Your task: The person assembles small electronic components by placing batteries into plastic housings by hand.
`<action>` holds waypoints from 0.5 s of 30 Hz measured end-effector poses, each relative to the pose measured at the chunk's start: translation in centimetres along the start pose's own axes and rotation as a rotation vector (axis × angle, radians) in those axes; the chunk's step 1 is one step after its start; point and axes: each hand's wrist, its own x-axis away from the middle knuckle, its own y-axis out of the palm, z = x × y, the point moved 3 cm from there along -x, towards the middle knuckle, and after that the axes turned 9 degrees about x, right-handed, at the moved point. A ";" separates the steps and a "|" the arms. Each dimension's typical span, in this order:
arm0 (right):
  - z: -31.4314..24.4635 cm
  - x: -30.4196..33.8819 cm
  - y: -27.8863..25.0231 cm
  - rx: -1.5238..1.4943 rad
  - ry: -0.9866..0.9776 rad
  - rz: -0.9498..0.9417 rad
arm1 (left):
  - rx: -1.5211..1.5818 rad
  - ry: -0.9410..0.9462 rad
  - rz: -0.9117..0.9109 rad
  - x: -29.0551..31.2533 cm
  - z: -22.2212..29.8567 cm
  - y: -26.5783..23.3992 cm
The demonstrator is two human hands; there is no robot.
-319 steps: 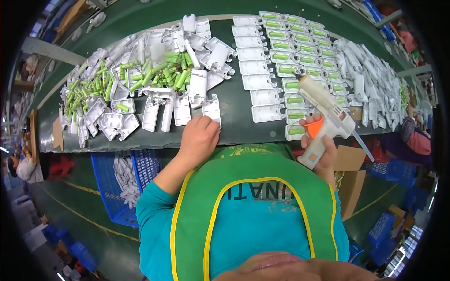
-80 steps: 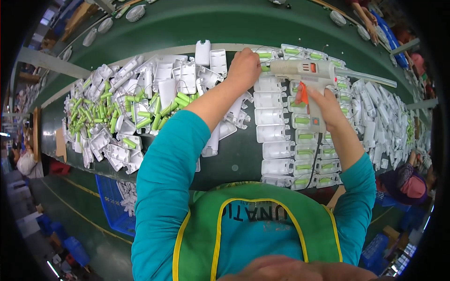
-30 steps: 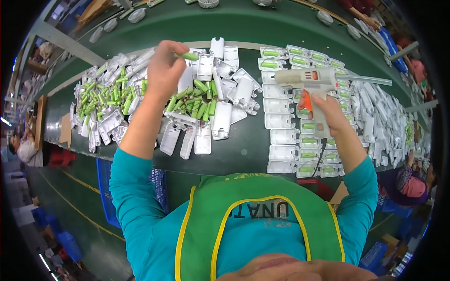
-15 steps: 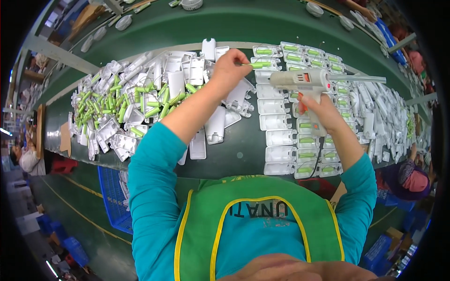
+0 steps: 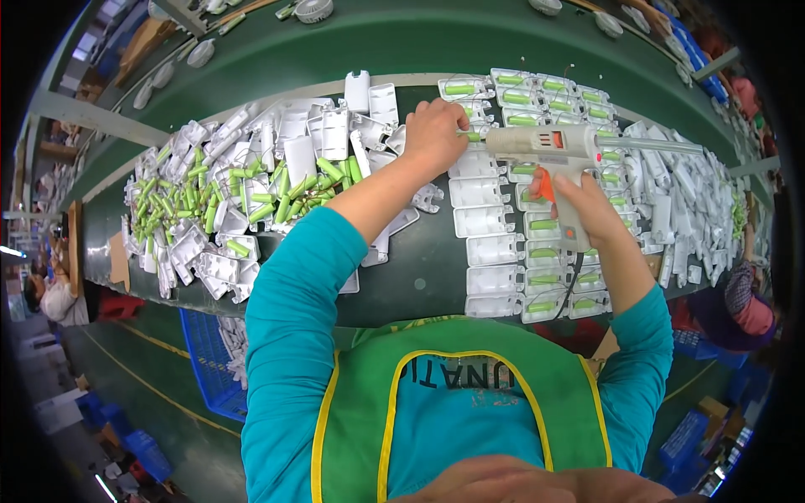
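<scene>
My left hand (image 5: 435, 136) is closed, pinching one end of a green cylindrical battery (image 5: 475, 136) at a white plastic shell in the leftmost column; the fingers partly hide that shell. In my right hand (image 5: 592, 206) is a pale hot glue gun (image 5: 537, 142), gripped by its handle with fingers at the orange trigger (image 5: 547, 185). Its nozzle points left, close to the battery, and a clear glue stick (image 5: 658, 146) juts out behind. Below, several white shells (image 5: 482, 222) in that column hold no battery. Columns to the right carry shells with green batteries (image 5: 545, 253).
A heap of white shells and loose green batteries (image 5: 205, 189) covers the table's left side. More white casings (image 5: 683, 193) pile up at the right. A blue crate (image 5: 210, 369) stands below the table edge. The gun's dark cable (image 5: 572, 285) runs over the shells. Other people work nearby.
My left hand has moved nearer and slightly right, from the second shell of the leftmost column to the third. The glue gun stays beside it; the view has shifted a little.
</scene>
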 end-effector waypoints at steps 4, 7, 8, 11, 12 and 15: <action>-0.1 0.2 0.1 -0.012 -0.010 0.008 | -0.073 -0.015 -0.024 0.0 -0.1 0.2; -0.5 0.1 0.5 0.006 -0.049 0.005 | -0.074 -0.029 -0.043 -0.2 -0.3 0.4; -0.7 -0.1 0.6 0.030 -0.045 0.016 | -0.087 -0.025 -0.037 -0.2 -0.1 0.4; -0.7 -0.5 0.7 0.051 -0.037 0.039 | -0.110 -0.021 -0.031 -0.2 0.5 0.4; -0.7 -0.7 0.7 0.049 -0.032 0.053 | -0.118 -0.019 -0.030 -0.2 0.6 0.4; -0.4 -1.0 0.9 0.025 -0.041 0.082 | -0.130 -0.029 -0.041 -0.2 0.6 0.4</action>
